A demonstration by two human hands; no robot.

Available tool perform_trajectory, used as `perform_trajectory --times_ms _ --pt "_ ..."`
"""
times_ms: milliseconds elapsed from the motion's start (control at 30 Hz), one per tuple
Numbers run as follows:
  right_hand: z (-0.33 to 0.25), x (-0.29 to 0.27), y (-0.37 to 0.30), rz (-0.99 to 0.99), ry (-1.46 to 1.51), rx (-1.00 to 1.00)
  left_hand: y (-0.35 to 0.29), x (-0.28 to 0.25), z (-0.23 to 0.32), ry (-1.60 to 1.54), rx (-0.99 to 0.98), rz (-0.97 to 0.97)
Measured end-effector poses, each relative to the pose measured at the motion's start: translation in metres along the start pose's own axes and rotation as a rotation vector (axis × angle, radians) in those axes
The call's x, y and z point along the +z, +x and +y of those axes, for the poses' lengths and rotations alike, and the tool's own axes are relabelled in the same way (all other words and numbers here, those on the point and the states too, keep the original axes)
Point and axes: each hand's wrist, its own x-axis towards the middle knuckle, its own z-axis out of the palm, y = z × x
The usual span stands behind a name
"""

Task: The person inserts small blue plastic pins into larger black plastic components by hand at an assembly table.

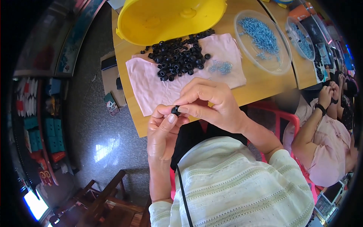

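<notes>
Close to my body, a small round black plastic part (175,111) is pinched between the thumb and fingers of my left hand (163,126). My right hand (211,100) reaches over from the right, its thumb and forefinger closed at the same part; whether a tiny piece sits between those fingertips is hidden. Just beyond my hands lies a pink cloth (141,85) on the wooden table. A heap of similar black parts (179,58), some showing holes, covers its far side. Beside the heap rests a little cluster of pale blue, translucent small pieces (223,68).
A yellow plastic tub (140,22) lies tipped behind the heap. To the right stands a clear round tray (281,66) of blue small pieces, with a second clear tray (302,41) beyond. Another person (325,147) sits at the right by a red chair (280,113).
</notes>
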Motion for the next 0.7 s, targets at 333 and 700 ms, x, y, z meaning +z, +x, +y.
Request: perform_trajectory --times_ms 333,700 --pt "-0.005 0.003 -0.001 0.082 -0.574 -0.315 -0.004 0.014 -0.001 -0.141 -0.146 0.067" --pt "0.008 -0.011 0.001 0.109 -0.56 -0.399 0.017 0.018 -0.002 -0.063 -0.194 0.099"
